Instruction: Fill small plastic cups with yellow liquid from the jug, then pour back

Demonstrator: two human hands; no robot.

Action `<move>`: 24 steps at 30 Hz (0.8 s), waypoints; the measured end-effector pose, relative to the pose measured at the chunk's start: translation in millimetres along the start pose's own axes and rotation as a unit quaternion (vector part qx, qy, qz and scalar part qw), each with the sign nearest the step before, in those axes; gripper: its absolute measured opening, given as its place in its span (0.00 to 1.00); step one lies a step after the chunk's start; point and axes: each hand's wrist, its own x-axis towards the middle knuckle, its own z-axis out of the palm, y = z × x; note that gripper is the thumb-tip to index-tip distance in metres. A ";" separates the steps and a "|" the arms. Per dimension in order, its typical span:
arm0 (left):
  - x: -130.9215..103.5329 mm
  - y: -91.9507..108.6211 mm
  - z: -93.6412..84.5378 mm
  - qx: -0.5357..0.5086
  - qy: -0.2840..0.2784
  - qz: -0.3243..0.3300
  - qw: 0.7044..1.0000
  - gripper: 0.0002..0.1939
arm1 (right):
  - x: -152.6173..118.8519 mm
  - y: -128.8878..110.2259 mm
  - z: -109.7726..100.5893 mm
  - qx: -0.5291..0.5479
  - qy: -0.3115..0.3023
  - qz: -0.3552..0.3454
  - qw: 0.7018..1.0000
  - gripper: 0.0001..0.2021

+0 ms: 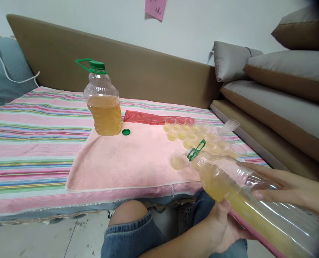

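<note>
Soft bright light, white glare streaking tilted bottle (251,204)

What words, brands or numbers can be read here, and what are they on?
Pink note on the wall: dark handwriting, cut off by the picture's top edge; too unclear to quote.
Standing bottle, held bottle, cups: no readable text.

Blue denim (132,236) covered the thighs, with a thick, ridged hem just above one bare, rounded knee (128,210). The left hand (220,227) and right hand (288,190) were bare, as were the slim forearms (181,238).
</note>
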 end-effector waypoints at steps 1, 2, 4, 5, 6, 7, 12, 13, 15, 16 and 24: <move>-0.2 -0.2 -0.2 0.000 -0.001 0.002 1.000 0.61 | 0.4 -0.3 -0.2 0.003 -0.014 0.005 1.000 0.41; -0.3 -0.4 -0.5 -0.001 -0.003 0.004 1.000 0.61 | 0.6 -0.9 -0.4 0.008 -0.034 0.011 0.999 0.42; -0.5 -0.6 -1.0 -0.003 -0.004 0.005 1.000 0.61 | 0.6 -2.7 -0.8 0.013 -0.053 0.022 0.998 0.44; -0.5 -0.6 -1.1 -0.003 -0.004 0.005 1.000 0.60 | 0.4 -3.6 -1.0 0.012 -0.054 0.026 0.998 0.44; -0.4 -0.4 -1.2 -0.004 -0.004 0.005 1.000 0.60 | 0.0 -4.4 -1.1 0.011 -0.052 0.029 0.998 0.45; -0.2 -0.3 -1.2 -0.004 -0.005 0.004 1.000 0.60 | -0.5 -5.2 -1.2 0.011 -0.049 0.031 0.998 0.45; 0.6 -0.7 -2.0 -0.001 -0.007 0.006 1.000 0.60 | -2.2 -8.0 -1.9 0.016 -0.049 0.021 0.998 0.43; 0.6 -1.0 -2.4 0.000 -0.006 0.007 1.000 0.59 | -2.2 -8.2 -2.1 0.014 -0.047 0.022 0.999 0.43; 0.2 -1.0 -2.9 0.000 -0.004 0.009 1.000 0.59 | -1.6 -7.6 -2.7 0.009 -0.043 0.023 0.999 0.43; -0.1 -0.6 -2.9 0.000 -0.005 0.010 1.000 0.59 | -1.1 -6.8 -3.0 0.007 -0.043 0.023 0.999 0.43; -1.3 5.7 0.8 0.005 -0.013 0.014 1.000 0.58 | 0.9 -8.2 -0.2 -0.002 -0.015 0.017 1.000 0.44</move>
